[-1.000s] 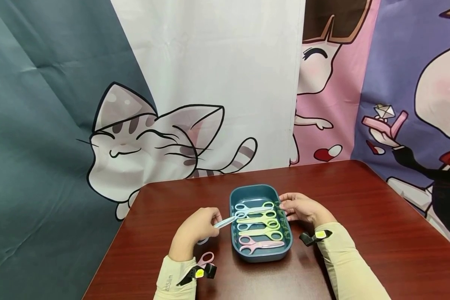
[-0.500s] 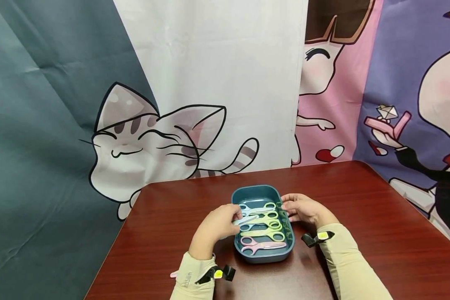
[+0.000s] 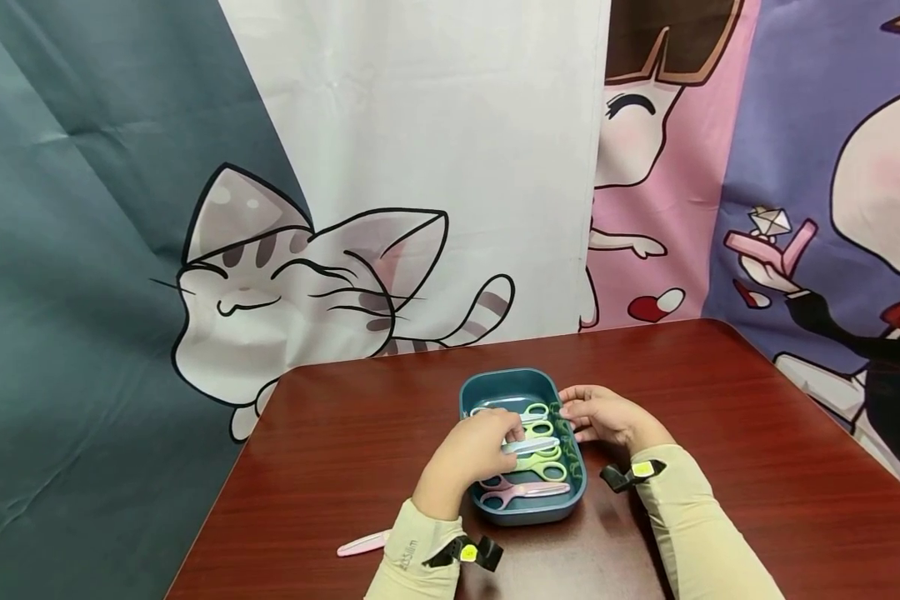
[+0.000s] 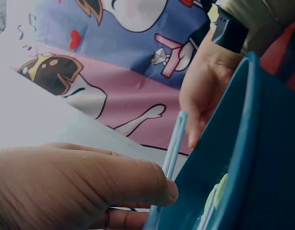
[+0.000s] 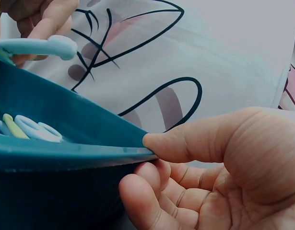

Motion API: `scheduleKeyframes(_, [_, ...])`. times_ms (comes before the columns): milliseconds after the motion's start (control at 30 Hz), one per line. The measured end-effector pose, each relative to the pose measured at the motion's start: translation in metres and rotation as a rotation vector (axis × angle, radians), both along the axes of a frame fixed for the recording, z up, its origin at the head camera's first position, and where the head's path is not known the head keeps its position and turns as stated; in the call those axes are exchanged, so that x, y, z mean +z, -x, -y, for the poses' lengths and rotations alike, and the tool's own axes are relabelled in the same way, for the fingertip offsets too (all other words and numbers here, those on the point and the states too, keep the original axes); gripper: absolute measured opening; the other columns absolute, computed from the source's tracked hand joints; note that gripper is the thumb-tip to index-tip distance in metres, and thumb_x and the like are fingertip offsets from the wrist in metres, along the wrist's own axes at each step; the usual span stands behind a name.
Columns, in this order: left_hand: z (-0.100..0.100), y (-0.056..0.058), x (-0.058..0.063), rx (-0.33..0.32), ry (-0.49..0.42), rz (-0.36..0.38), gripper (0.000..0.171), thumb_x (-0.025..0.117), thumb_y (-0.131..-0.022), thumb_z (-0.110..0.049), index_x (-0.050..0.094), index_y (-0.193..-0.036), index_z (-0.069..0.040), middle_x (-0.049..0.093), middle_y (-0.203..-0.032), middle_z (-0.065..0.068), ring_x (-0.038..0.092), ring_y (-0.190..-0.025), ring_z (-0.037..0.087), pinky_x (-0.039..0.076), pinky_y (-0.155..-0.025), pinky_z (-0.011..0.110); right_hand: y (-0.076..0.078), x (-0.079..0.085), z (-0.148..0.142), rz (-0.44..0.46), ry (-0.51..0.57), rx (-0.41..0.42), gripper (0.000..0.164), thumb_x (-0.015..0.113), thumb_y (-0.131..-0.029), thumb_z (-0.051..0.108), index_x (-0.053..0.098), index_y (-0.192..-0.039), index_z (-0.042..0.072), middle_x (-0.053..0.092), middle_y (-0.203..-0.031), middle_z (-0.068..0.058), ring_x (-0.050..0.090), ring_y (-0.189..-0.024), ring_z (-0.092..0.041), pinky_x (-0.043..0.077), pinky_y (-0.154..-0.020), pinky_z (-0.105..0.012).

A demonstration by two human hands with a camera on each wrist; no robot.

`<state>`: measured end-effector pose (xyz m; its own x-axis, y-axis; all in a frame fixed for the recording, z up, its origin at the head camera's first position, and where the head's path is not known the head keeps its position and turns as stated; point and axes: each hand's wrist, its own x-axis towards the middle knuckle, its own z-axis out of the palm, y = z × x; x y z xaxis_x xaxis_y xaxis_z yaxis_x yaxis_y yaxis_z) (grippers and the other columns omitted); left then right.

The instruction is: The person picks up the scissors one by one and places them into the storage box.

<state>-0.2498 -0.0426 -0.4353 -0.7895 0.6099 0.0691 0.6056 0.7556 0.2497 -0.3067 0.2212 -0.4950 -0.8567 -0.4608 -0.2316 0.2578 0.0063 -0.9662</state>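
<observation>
My left hand (image 3: 471,457) is over the teal bin (image 3: 521,518), pinching light blue scissors (image 3: 536,447) between thumb and fingers. Their blades point right, and the hand covers the handles in the head view. In the left wrist view the blue scissors (image 4: 174,146) rise above the bin's wall. My right hand (image 3: 607,418) holds the bin's right side; the right wrist view shows its thumb on the rim (image 5: 109,152) and fingers beneath. Inside lie pink scissors (image 3: 536,490), yellow-green scissors (image 3: 546,469) and several others, partly hidden by the left hand.
On the dark red table (image 3: 307,467), a pink blade or sheath (image 3: 363,544) pokes out left of the left sleeve (image 3: 420,546), which hides the rest of it. A printed cloth backdrop (image 3: 435,167) hangs behind the table.
The left hand has moved right, from beside the bin to over it, carrying the blue scissors. The right hand stays on the bin's side. The left sleeve has uncovered the pink piece's tip.
</observation>
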Motion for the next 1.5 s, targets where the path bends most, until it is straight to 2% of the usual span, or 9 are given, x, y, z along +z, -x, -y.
scheduleKeyframes(167, [-0.007, 0.001, -0.006, -0.007, -0.007, 0.004, 0.019, 0.078, -0.083, -0.019, 0.065, -0.097, -0.021, 0.060, -0.090, -0.010, 0.055, -0.084, 0.007, 0.051, -0.072, 0.024, 0.000, 0.000, 0.001, 0.006, -0.003, -0.008, 0.039, 0.055, -0.099, 0.006, 0.040, -0.130, -0.012, 0.065, -0.091, -0.007, 0.061, -0.071, -0.012, 0.060, -0.063, -0.028])
scheduleKeyframes(400, [-0.012, 0.006, -0.017, -0.002, 0.026, 0.049, 0.019, 0.078, -0.082, -0.017, 0.064, -0.093, -0.022, 0.058, -0.084, -0.012, 0.052, -0.075, 0.006, 0.046, -0.064, 0.023, 0.001, 0.000, 0.000, -0.002, -0.008, -0.002, 0.038, 0.054, -0.099, 0.005, 0.040, -0.130, -0.012, 0.065, -0.092, -0.007, 0.062, -0.072, -0.012, 0.060, -0.064, -0.029])
scheduleKeyframes(733, [-0.015, 0.010, -0.033, 0.013, 0.073, -0.005, 0.015, 0.080, -0.080, -0.018, 0.070, -0.089, -0.023, 0.060, -0.079, -0.013, 0.054, -0.074, 0.006, 0.049, -0.065, 0.025, 0.001, 0.000, -0.001, -0.006, -0.004, 0.000, 0.039, 0.053, -0.100, 0.005, 0.039, -0.131, -0.013, 0.065, -0.092, -0.008, 0.063, -0.072, -0.013, 0.061, -0.065, -0.030])
scheduleKeyframes(1033, [-0.016, 0.011, -0.040, 0.038, 0.098, 0.000, 0.015, 0.079, -0.078, -0.013, 0.072, -0.088, -0.022, 0.061, -0.079, -0.012, 0.052, -0.070, 0.006, 0.047, -0.064, 0.026, 0.001, 0.000, 0.000, -0.007, -0.006, 0.000, 0.037, 0.053, -0.101, 0.004, 0.039, -0.131, -0.012, 0.064, -0.091, -0.006, 0.063, -0.071, -0.011, 0.060, -0.063, -0.028])
scheduleKeyframes(1500, [-0.021, 0.008, -0.043, 0.029, 0.182, -0.068, 0.012, 0.079, -0.081, -0.016, 0.071, -0.087, -0.023, 0.061, -0.079, -0.011, 0.051, -0.069, 0.007, 0.048, -0.063, 0.029, 0.001, 0.001, 0.000, -0.008, -0.022, -0.015, 0.037, 0.054, -0.100, 0.005, 0.040, -0.130, -0.012, 0.064, -0.092, -0.007, 0.062, -0.071, -0.012, 0.060, -0.063, -0.028])
